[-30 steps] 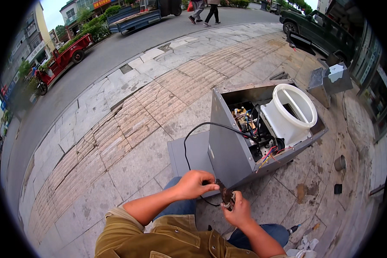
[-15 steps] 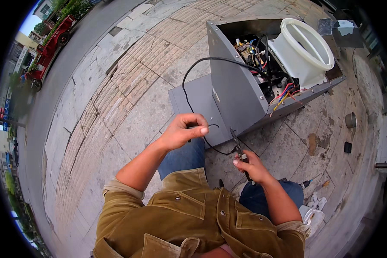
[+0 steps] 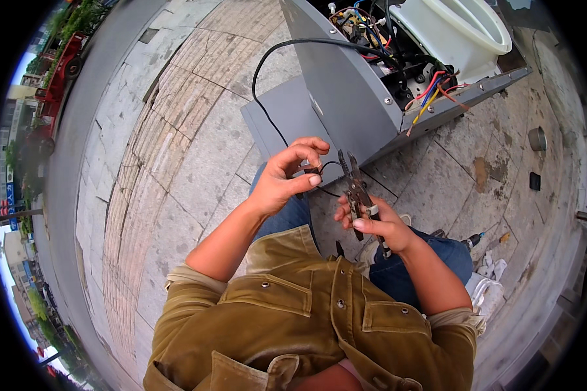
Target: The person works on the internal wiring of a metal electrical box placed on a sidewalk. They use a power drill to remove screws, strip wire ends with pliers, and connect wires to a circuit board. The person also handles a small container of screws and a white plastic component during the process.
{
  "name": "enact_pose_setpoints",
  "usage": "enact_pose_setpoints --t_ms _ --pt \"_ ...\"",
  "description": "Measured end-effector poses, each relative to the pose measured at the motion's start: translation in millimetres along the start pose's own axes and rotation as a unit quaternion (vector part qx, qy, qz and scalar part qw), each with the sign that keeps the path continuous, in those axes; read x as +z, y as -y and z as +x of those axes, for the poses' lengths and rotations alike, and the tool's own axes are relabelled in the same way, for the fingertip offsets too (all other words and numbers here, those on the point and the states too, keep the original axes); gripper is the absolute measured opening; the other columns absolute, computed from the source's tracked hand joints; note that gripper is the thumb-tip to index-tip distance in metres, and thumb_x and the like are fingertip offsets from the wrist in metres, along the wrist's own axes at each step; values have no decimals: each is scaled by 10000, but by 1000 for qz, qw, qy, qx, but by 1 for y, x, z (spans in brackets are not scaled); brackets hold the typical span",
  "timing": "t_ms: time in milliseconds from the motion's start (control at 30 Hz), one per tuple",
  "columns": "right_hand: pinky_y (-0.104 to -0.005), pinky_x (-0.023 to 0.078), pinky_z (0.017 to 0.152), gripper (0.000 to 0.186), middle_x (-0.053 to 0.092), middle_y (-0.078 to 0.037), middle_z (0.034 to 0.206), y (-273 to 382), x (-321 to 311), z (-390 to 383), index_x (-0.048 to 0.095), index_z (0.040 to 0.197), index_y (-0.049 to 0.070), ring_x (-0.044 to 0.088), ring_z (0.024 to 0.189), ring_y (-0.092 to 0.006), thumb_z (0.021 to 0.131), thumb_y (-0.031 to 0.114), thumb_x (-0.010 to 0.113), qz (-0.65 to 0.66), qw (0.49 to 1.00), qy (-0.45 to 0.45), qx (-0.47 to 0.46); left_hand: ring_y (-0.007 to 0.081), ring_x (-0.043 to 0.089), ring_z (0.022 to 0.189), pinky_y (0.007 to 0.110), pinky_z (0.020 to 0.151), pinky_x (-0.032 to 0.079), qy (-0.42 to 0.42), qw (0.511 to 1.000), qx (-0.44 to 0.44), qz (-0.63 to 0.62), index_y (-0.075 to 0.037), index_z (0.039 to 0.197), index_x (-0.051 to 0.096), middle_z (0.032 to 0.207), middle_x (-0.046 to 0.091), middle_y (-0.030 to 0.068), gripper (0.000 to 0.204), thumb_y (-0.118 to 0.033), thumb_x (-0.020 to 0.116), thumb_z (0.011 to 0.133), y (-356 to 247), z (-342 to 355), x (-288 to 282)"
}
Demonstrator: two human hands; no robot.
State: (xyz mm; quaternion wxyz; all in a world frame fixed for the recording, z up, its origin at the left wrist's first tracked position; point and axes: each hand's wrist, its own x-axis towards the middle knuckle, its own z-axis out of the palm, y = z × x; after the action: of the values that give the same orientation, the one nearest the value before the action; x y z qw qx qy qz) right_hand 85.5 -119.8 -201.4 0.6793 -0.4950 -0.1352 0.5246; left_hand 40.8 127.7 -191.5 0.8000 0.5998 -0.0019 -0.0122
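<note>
Between thumb and fingers, my left hand (image 3: 287,174) pinches a small dark piece (image 3: 312,171), mostly covered by the fingertips. A thin black wire end curves just beside it. My right hand (image 3: 381,225) is closed on a pair of pliers (image 3: 355,189), whose jaws are spread and point up and away, close to the left fingertips. A black cable (image 3: 261,72) loops out of the grey metal housing (image 3: 352,91) and runs down behind my left hand. Loose red, blue and yellow wires (image 3: 430,94) stick out over the housing's near edge.
A white round duct (image 3: 430,36) fills the housing's right side. Under its left lies a grey flat panel (image 3: 274,114). A metal cup (image 3: 537,139) and a small black block (image 3: 535,181) sit on the pavement at right, with white crumpled material (image 3: 489,270) nearer my knee.
The pliers' jaws and handles have spread apart. My left fingers have lifted and the small dark piece now shows between them. The view has shifted, so the housing appears higher.
</note>
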Motion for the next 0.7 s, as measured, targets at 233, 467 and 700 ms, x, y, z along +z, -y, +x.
enact_pose_setpoints --t_ms 233,467,700 --pt "-276 457 808 550 628 -62 1076 -2 2 4 511 1261 1 570 956 -121 843 291 719 7 1000 -9 -7 239 578 1169 386 1031 416 -13 995 -95 3 -21 1129 568 1343 537 156 267 -58 581 865 9 0 3" --pt "-261 450 776 496 619 -51 1052 -9 0 6 514 1257 5 559 914 -106 864 238 706 3 999 -34 -12 223 581 1148 354 1017 417 -3 995 -86 59 0 992 652 1303 560 130 201 -34 529 837 7 -4 -2" --pt "-257 447 811 530 622 -42 1044 -8 2 5 517 1251 -21 565 930 -108 859 280 707 -12 999 -46 9 191 558 1115 318 958 433 -24 984 -44 172 -1 1134 688 1298 553 88 326 -49 556 839 -20 -7 6"
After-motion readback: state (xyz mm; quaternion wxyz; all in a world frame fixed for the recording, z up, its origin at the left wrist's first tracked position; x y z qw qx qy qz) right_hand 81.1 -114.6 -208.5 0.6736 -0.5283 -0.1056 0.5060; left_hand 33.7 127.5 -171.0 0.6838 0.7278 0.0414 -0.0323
